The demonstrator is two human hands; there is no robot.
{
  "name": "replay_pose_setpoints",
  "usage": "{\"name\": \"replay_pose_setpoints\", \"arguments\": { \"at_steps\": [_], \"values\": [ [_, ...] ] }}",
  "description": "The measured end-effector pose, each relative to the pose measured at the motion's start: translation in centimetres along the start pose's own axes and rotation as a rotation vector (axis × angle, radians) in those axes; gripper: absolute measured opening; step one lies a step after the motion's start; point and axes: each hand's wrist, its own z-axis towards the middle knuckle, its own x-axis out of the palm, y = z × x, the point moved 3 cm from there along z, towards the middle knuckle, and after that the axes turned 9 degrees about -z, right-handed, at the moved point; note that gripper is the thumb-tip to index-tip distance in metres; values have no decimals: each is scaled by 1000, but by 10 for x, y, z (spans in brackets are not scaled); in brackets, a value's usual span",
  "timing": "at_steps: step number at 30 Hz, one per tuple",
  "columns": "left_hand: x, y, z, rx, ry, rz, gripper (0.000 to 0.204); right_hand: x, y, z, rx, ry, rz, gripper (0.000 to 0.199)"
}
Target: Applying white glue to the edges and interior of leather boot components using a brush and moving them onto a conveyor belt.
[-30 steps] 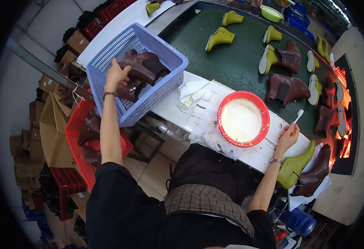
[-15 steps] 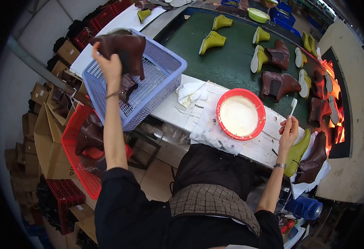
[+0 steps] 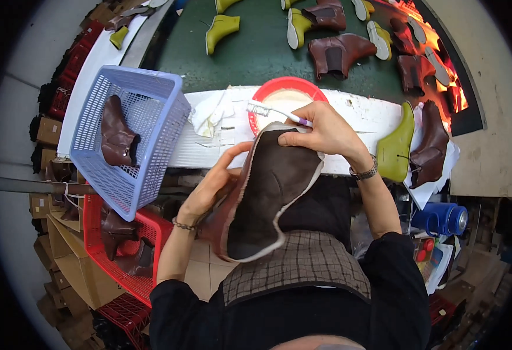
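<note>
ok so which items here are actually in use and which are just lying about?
In use:
left hand holding brown boot upper
right hand holding toothbrush
red bowl

Lying about:
blue basket
red crate
green last
blue jug

A white bench [image 3: 361, 119] carries a red bowl [image 3: 270, 93] and crumpled rags [image 3: 212, 114]; a blue basket [image 3: 129, 131] sits at its left end.

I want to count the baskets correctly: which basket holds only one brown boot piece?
The blue basket on the left: one brown boot piece lies inside. The red basket below holds several.
</note>
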Motion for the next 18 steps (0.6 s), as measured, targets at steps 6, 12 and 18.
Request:
{"name": "replay_pose_setpoints", "arguments": {
  "at_steps": [6, 12, 18],
  "values": [
    [7, 13, 13, -453, -147, 379, 33, 38, 9, -19, -87, -149, -374, 31],
    [-25, -3, 10, -153, -440, 374, 19, -23, -39, -36, 214, -420, -664, 26],
    [-26, -16, 29, -12, -459, 380, 17, -29, -67, -33, 87, -338, -819, 18]
  ]
}}
